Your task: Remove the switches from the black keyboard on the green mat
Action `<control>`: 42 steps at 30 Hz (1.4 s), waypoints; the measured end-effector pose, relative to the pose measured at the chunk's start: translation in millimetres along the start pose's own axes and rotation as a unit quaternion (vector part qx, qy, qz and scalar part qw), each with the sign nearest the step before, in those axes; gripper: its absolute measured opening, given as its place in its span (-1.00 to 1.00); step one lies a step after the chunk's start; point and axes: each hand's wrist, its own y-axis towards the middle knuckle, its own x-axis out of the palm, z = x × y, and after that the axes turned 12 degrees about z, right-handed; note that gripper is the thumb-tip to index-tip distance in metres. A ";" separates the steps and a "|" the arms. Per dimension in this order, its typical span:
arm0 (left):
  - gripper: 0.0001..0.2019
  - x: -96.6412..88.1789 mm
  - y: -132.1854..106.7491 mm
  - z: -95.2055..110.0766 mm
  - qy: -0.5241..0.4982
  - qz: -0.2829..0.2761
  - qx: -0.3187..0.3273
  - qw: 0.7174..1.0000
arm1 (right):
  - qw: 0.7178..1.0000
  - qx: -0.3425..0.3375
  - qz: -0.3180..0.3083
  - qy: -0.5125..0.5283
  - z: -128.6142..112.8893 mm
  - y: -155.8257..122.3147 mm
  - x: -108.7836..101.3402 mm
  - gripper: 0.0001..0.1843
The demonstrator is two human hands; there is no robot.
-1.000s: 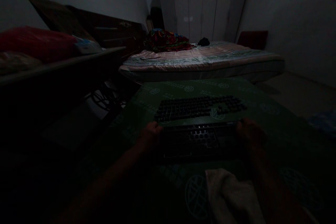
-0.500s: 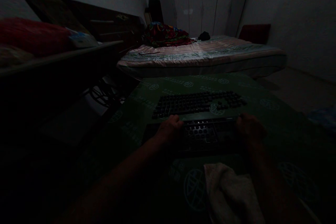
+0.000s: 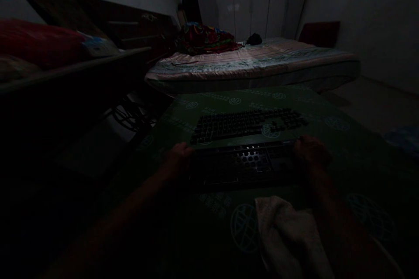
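A black keyboard base (image 3: 229,168), with its key openings bare, lies across the green table in front of me. My left hand (image 3: 179,157) is closed around its left end. At the opposite end, my right hand (image 3: 310,150) grips the right edge with curled fingers. Just beyond the base, loose black keycaps (image 3: 229,125) are laid out in keyboard order. A pale cloth (image 3: 288,231) lies crumpled on the near side, beside my right forearm. Dim light hides the finer details of both hands.
The green table (image 3: 157,209) carries printed globe marks. Past its far edge stands a bed (image 3: 255,63) with a dark red patterned blanket (image 3: 204,39). To the left, a shelf (image 3: 131,54) holds a red bag (image 3: 36,43). A red chair back (image 3: 319,33) is at the far right.
My left hand has slid leftward along the keyboard base to its left end. My right hand stays at the right end. The view has shifted slightly.
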 end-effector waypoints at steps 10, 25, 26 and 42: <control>-0.77 -5.2 43.4 93.6 -0.082 -0.007 0.076 0.994 | 1.000 0.000 -0.013 -0.009 -1.8 1.0 1.0 -0.64; -0.77 -7.6 30.9 52.7 0.006 -0.026 0.074 0.997 | 1.000 0.011 -0.017 0.010 -2.7 0.4 -0.2 -0.64; -0.76 -7.9 27.0 44.1 0.012 -0.030 0.058 0.998 | 1.000 0.015 -0.017 0.009 -2.9 0.3 -0.2 -0.65; -0.77 -3.9 41.6 98.8 -0.086 -0.007 0.071 0.994 | 1.000 0.003 -0.001 0.011 -1.0 -1.4 0.1 -0.64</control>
